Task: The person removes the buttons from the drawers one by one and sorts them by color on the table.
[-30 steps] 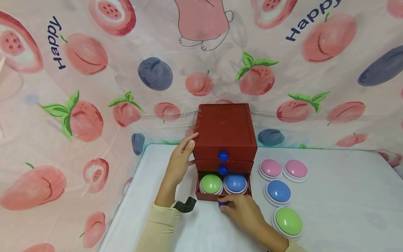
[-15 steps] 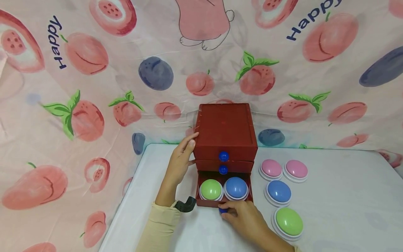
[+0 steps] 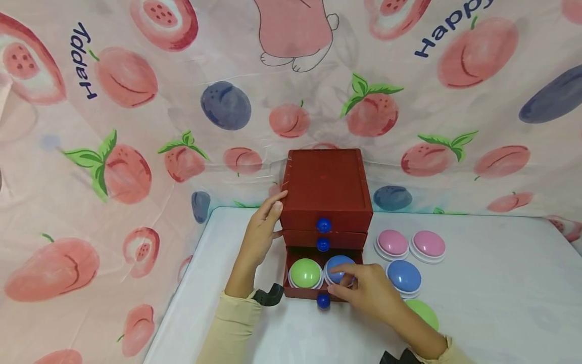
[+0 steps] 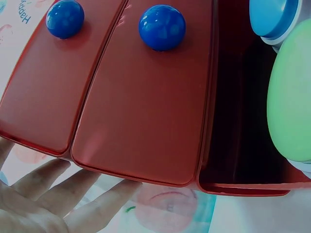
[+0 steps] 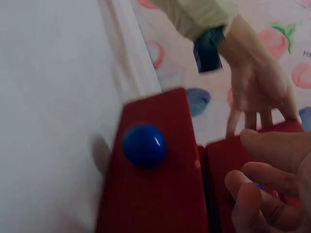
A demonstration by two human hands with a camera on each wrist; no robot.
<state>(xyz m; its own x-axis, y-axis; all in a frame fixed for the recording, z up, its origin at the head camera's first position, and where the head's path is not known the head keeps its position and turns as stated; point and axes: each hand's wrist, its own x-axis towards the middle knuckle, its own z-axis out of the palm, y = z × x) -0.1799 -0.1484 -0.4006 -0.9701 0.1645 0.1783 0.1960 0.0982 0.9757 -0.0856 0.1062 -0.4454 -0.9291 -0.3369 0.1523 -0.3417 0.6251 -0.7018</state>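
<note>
A dark red drawer cabinet (image 3: pixel 325 179) stands against the back cloth. Its bottom drawer (image 3: pixel 295 292) is pulled out, holding a green dome-shaped button (image 3: pixel 305 273) on the left and a blue dome-shaped button (image 3: pixel 338 262) on the right, both with white bases. My left hand (image 3: pixel 258 236) rests with extended fingers against the cabinet's left side. Over the drawer's right front, my right hand (image 3: pixel 370 292) has loosely bent fingers with nothing visible between them. It partly covers the blue button; contact cannot be told. The drawer's blue knob (image 3: pixel 323 302) is free of the hand.
Right of the cabinet, two pink dome buttons (image 3: pixel 393 243), another blue one (image 3: pixel 404 276) and another green one (image 3: pixel 423 313) lie on the white table (image 3: pixel 500 283). My right forearm partly hides that green one. A fruit-print cloth (image 3: pixel 245 187) hangs behind and at left.
The bottom drawer has come further out toward me. My right hand has let go of its knob and moved up over the blue button. The left hand stays put.
</note>
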